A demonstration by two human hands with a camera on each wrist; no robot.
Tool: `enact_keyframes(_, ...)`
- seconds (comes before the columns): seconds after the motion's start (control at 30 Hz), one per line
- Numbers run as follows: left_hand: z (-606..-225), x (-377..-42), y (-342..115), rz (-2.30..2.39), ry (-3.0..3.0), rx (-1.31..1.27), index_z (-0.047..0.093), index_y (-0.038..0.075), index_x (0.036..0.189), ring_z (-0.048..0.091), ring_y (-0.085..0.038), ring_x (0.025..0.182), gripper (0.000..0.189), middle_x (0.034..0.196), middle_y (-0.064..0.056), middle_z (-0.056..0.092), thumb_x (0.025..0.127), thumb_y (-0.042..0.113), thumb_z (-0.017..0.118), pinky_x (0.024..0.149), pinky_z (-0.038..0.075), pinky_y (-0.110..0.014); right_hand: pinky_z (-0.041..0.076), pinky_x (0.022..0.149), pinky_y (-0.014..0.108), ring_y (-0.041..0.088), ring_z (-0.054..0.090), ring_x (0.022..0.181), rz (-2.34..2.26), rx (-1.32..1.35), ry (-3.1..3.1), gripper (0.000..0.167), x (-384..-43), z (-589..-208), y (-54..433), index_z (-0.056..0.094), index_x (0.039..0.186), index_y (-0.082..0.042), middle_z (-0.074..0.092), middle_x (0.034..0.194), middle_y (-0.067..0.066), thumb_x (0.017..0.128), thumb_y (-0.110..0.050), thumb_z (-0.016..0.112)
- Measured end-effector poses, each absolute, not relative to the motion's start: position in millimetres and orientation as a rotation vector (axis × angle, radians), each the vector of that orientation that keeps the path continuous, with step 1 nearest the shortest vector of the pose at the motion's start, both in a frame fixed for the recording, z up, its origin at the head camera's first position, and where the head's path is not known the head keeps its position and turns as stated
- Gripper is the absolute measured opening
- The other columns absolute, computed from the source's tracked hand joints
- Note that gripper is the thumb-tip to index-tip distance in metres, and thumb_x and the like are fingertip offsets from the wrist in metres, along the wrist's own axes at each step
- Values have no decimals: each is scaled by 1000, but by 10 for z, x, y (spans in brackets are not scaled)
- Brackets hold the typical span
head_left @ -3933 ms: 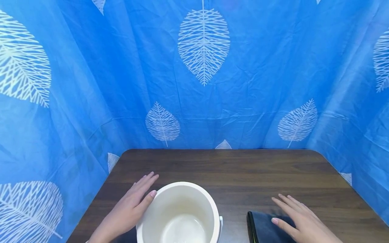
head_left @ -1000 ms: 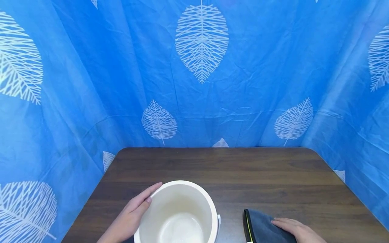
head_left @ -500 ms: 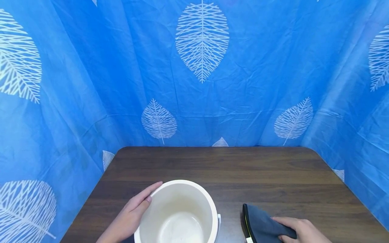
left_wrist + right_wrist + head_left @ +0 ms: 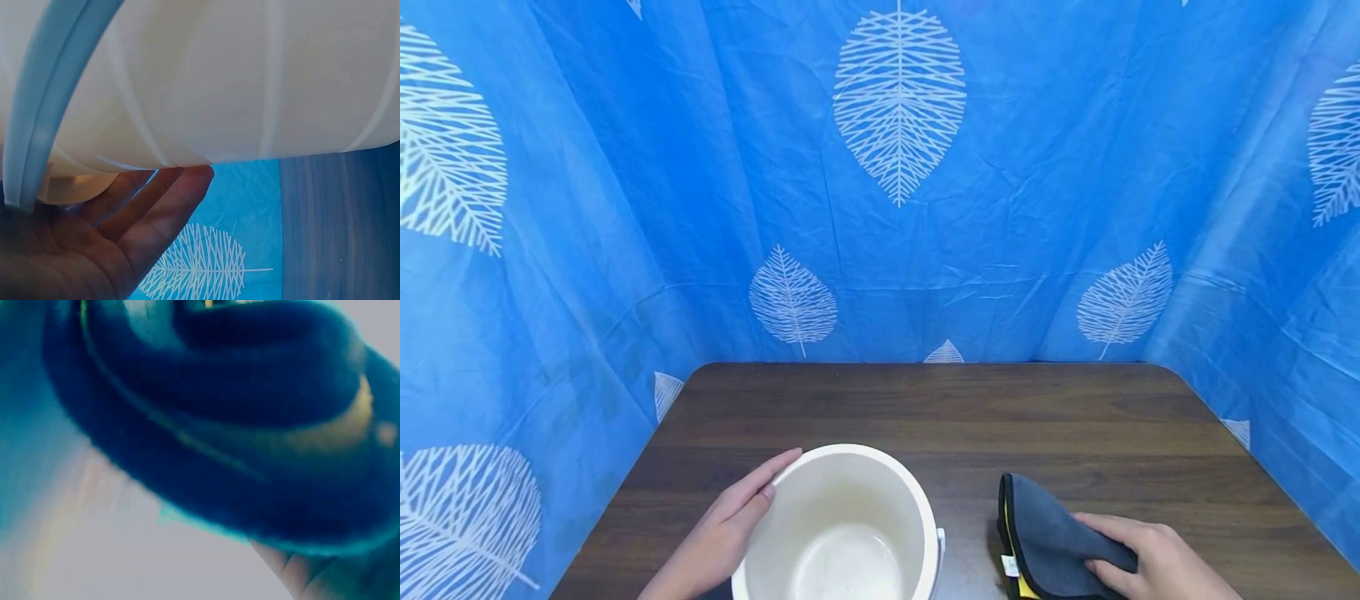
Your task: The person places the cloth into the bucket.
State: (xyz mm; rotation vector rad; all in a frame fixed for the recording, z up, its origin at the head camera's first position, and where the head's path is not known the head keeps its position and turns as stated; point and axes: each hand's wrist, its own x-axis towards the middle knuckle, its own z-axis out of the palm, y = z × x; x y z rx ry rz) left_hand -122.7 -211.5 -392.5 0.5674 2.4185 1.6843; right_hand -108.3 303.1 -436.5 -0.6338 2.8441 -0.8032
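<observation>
A white bucket (image 4: 842, 487) stands on the table with its mouth toward me, and only its bare inside shows. At its left my left hand (image 4: 722, 525) rests against the outer wall, index finger along the rim and thumb just below it. The left wrist view has the fingers (image 4: 165, 203) nearly straight against the bucket's side. To the right, my right hand (image 4: 1157, 560) pinches a folded dark grey cleaning cloth (image 4: 1060, 533) between thumb and fingers. Black edging, a yellow inner face and a white tag show on it. The right wrist view is blurred, the cloth (image 4: 206, 425) filling most of it.
The bucket's pale handle (image 4: 940, 546) hangs down at its right side, between bucket and cloth. A dark wooden table (image 4: 962, 408) reaches back to a blue curtain (image 4: 1037, 167) with white leaf prints, which also closes off both sides.
My right hand has gone from hovering open over the cloth to gripping it, and the cloth's far end has risen and folded. My left hand has settled against the bucket's rim.
</observation>
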Motion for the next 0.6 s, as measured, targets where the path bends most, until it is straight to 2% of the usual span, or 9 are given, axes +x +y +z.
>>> enact_keyframes(0.23, -3923, -1229, -2125, 1681, 2409, 567, 38, 6, 156, 51, -7, 128, 45, 152, -19, 46, 112, 13, 33, 95, 49, -22, 58, 70, 28, 1, 65, 92, -806, -662, 2877, 52, -1096, -4225, 2997, 64, 131, 2, 71, 114, 15, 90, -27, 79)
enact_keyframes(0.47, -3912, -1237, -2121, 1680, 2376, 539, 35, 4, 157, 49, -6, 129, 46, 154, -20, 43, 113, 13, 32, 95, 48, -20, 57, 65, 26, -1, 65, 89, -872, -853, 2972, 48, -1104, -4173, 2961, 66, 129, 0, 73, 109, 10, 87, -19, 82)
enact_keyframes(0.6, -3899, -1240, -2112, 1676, 2376, 527, 35, 4, 157, 48, -11, 132, 46, 155, -20, 42, 113, 13, 32, 95, 48, -20, 56, 64, 24, -2, 66, 89, -860, -919, 3063, 49, -1106, -4127, 2921, 68, 128, -4, 74, 108, 6, 84, -17, 85)
